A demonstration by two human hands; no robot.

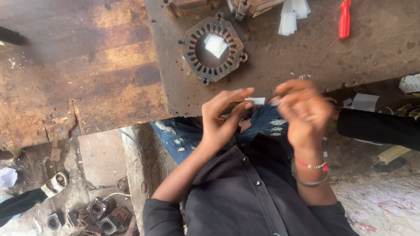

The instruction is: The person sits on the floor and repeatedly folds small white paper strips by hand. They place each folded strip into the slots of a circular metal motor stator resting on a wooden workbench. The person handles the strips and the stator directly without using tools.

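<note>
Shirt (245, 192) below, both hands pinch a paper slip (255, 101) mid-frame; a loose grip could drop it off the tabletop (280, 61).

Both forearms rise from the lower edge of the view and converge toward the centre, with dark sleeves pushed back above the elbows. The left hand (221, 118) is held with the palm side facing the right hand, thumb and forefinger extended and drawn together at their tips in a pinch. The right hand (304, 111) shows its back to the camera and is motion-blurred, its fingers curled toward the left hand's fingertips; its wrist carries a red band and a pale band.
</note>
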